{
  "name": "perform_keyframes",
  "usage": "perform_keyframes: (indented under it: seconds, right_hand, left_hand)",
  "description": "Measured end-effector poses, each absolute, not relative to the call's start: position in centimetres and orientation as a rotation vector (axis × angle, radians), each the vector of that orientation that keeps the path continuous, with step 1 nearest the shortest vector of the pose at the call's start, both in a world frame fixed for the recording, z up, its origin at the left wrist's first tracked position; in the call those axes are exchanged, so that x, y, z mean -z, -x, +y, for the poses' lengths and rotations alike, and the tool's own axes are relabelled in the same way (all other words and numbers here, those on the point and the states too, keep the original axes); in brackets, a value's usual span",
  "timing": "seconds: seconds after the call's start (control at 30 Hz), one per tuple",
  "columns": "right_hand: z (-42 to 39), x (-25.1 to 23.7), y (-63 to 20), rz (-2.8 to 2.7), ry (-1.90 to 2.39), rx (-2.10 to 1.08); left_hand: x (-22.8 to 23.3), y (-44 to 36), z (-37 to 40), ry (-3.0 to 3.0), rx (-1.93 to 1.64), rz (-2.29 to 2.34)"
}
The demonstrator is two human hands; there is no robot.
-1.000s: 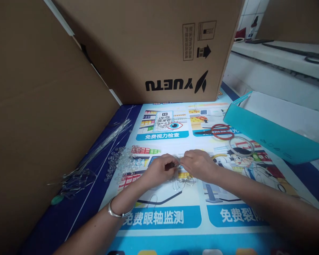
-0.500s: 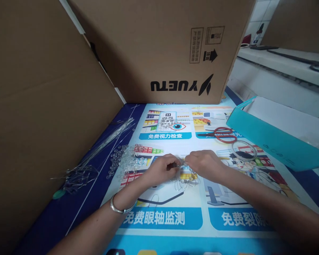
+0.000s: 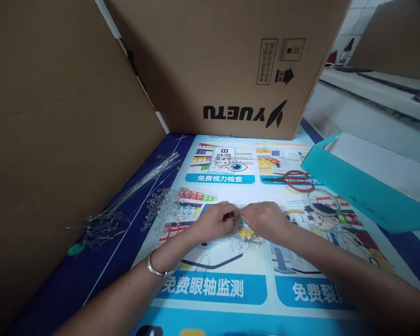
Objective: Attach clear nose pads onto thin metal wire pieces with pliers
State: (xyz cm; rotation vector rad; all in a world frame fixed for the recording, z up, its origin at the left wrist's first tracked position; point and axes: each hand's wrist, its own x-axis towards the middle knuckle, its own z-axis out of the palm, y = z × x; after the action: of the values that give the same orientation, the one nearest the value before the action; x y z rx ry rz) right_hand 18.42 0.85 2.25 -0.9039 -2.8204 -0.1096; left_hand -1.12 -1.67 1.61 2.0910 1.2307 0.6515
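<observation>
Fingertips that stood slightly apart half a second ago have met, and the view has swung a little, so the surroundings sit further right. Closest by, toward the near edge of the printed tabletop, the left forearm wears a silver bracelet, with a bent wire lying beyond it. Next come the looped wires, just on the near side of the hands. The left hand curls, thumb and forefinger pressed together in a pinch; the right hand bunches its fingers against those tips. What lies between them is too small to make out.

Toward the left edge rests a wire tangle beside a green piece; a bundle of straight wires runs from it toward the far left corner. Clear beads spread between these and the left hand.

Toward the right edge, a grey-white ring lies beside red-handled scissors, near a turquoise box. Upright cardboard stands along the far edge; past it, a bottle stands on a ledge.
</observation>
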Motion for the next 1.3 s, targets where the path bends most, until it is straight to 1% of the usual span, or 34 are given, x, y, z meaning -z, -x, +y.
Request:
perform_keyframes:
  seconds: [0.33,0.77,1.03,1.3]
  right_hand:
    - [-0.7,-1.8,-17.7,-2.769,1.059,0.206]
    - [-1.0,-1.7,-16.7,-2.706,1.282,0.221]
    - [-0.4,-1.8,-17.4,-2.691,1.278,0.133]
    - [-0.2,-1.4,-17.6,-2.694,1.169,0.065]
  left_hand:
    - [-1.3,1.1,-1.6,-2.118,-0.72,1.253]
    - [-1.3,1.2,-1.7,-2.178,-0.729,1.245]
    - [-1.2,1.3,-1.7,-2.08,-0.711,1.279]
    - [-1.4,1.4,-1.9,-2.064,-0.703,1.27]
